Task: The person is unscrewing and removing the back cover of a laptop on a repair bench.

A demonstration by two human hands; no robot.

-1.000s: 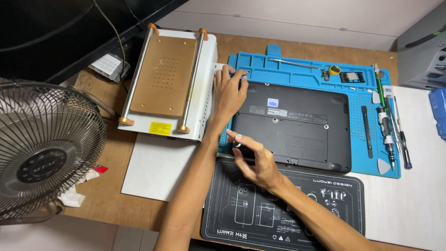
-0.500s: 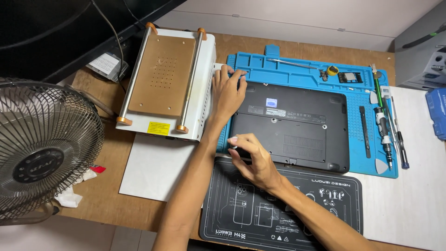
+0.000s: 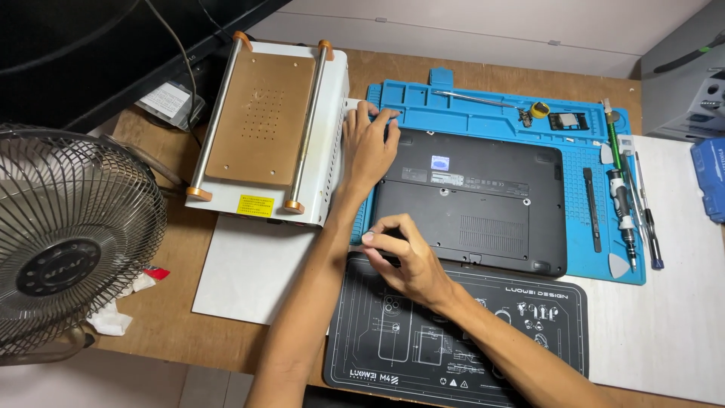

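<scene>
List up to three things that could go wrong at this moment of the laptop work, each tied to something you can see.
1. The left hand presses only one far corner of the laptop; it might pivot on the blue mat.
2. The right hand works the near edge; a slip could mark the casing.
3. The loose tools could roll off.

A black laptop (image 3: 472, 200) lies closed and upside down, its underside with vents and a label facing up, flat on a blue work mat (image 3: 491, 117), its near-left corner under the fingers.
</scene>
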